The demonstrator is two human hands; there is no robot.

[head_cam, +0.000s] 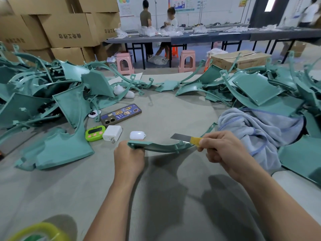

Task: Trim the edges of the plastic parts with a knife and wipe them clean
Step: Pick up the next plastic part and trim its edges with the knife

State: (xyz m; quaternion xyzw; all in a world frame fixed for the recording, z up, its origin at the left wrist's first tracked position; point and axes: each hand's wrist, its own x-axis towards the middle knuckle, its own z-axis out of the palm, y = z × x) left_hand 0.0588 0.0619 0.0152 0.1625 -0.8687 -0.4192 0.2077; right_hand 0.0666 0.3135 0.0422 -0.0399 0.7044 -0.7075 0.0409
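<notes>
My left hand grips the near end of a curved teal plastic part held just above the grey table. My right hand holds a knife with a yellow-wrapped handle; its bare steel blade lies against the part's right stretch, pointing left. A pale blue-grey cloth lies bunched to the right of my right hand, partly under teal parts.
Heaps of teal plastic parts lie at left and at right. A phone, green timer, white charger and white earbud case sit ahead. A tape roll is at bottom left. People work at a far table.
</notes>
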